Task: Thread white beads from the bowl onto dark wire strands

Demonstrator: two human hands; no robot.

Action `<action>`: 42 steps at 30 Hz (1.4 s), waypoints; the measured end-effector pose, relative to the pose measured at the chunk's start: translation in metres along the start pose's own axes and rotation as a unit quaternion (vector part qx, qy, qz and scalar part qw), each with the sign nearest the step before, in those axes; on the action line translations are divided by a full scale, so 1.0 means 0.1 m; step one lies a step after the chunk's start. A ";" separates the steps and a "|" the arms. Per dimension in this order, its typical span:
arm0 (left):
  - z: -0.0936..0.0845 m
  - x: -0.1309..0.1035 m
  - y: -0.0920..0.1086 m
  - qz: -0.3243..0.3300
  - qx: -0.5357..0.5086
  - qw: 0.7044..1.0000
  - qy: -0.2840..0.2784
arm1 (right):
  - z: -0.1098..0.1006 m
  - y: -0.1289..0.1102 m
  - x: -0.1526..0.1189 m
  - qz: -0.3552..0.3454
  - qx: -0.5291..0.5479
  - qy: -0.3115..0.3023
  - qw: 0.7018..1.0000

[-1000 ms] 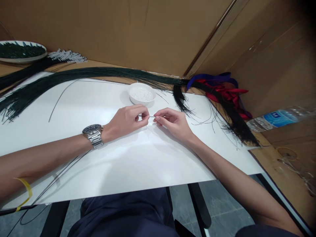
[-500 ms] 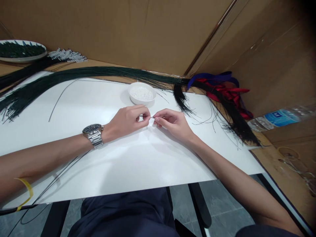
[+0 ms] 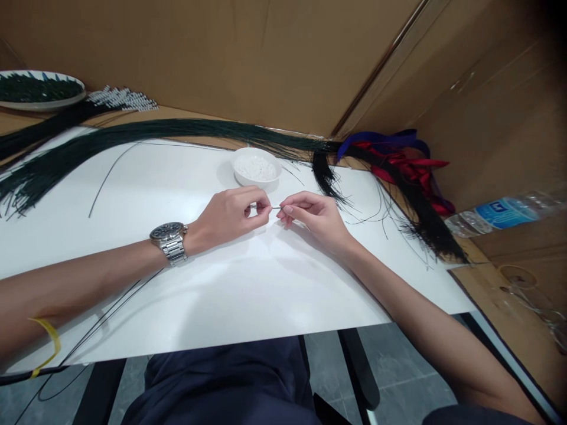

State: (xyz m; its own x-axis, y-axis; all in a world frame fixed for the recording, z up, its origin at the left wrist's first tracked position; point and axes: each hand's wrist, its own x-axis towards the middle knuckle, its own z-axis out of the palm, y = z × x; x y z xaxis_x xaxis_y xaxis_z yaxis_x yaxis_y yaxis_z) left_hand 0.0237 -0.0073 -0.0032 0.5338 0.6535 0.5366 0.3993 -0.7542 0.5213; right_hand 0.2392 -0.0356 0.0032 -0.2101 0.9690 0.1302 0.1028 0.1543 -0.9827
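Observation:
My left hand point(image 3: 237, 212), with a steel watch point(image 3: 170, 239) on its wrist, pinches a thin dark cord point(image 3: 277, 208) between thumb and forefinger. Opposite it, my right hand point(image 3: 316, 219) has its thumb and forefinger closed on the cord's other side, so a short length shows across the gap. A small pale bit shows inside the left hand's curled fingers, too small to name. Just behind the hands stands a white bowl point(image 3: 241, 178) of small white pieces. Long dark strands point(image 3: 108, 313) run from under my left forearm over the table's front edge.
A thick bundle of dark green cords point(image 3: 177, 128) lies along the table's back. At the left is a dish point(image 3: 44, 106) of short green pieces beside white-tipped cords point(image 3: 126, 99). Red ribbon point(image 3: 410, 171) and a plastic bottle point(image 3: 505, 212) lie at the right.
My right hand's fingertips have drawn slightly to the right, away from the left. More of the cord shows between the hands. The left hand has barely moved.

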 end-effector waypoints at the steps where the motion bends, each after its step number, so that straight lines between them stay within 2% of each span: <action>1: 0.00 0.00 0.00 0.001 0.002 1.000 0.002 | 0.00 0.01 0.00 0.003 0.005 -0.001 1.000; 13: -0.01 0.00 0.00 0.005 0.001 1.000 0.003 | -0.05 0.07 0.02 0.018 0.053 -0.015 0.998; 42: 0.00 0.01 0.01 -0.001 -0.009 1.000 0.006 | -0.04 0.06 0.02 0.029 0.051 -0.020 0.998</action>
State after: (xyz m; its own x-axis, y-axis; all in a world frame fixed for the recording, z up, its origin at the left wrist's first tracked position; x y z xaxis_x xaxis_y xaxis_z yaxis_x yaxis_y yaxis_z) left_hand 0.0246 -0.0078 -0.0019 0.5236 0.6554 0.5443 0.3864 -0.7521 0.5339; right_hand 0.2431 -0.0323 -0.0018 -0.2455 0.9669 0.0692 0.0171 0.0757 -0.9970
